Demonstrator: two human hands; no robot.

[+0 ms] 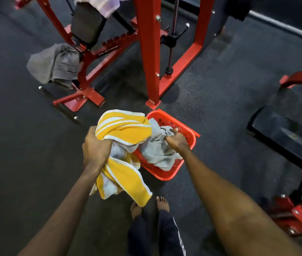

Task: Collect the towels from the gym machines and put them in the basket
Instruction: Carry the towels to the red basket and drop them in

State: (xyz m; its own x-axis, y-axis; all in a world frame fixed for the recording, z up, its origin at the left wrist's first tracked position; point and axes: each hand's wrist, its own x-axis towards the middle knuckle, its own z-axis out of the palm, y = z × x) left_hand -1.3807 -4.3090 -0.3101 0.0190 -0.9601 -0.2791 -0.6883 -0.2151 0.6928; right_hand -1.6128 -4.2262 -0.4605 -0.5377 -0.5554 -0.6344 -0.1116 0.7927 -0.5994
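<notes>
head-worn view, looking steeply down, floor (220,126) near

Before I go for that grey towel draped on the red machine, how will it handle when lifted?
Probably floppy: the grey towel sags in folds over the red machine. Likely light, since the yellow striped towel hangs easily from the left hand. Its hanging end may snag on the frame.

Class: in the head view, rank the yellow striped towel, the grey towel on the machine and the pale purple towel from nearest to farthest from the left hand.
1. Yellow striped towel: gripped in the left hand.
2. Grey towel: draped on the machine, upper left.
3. Pale purple towel: top edge.
</notes>
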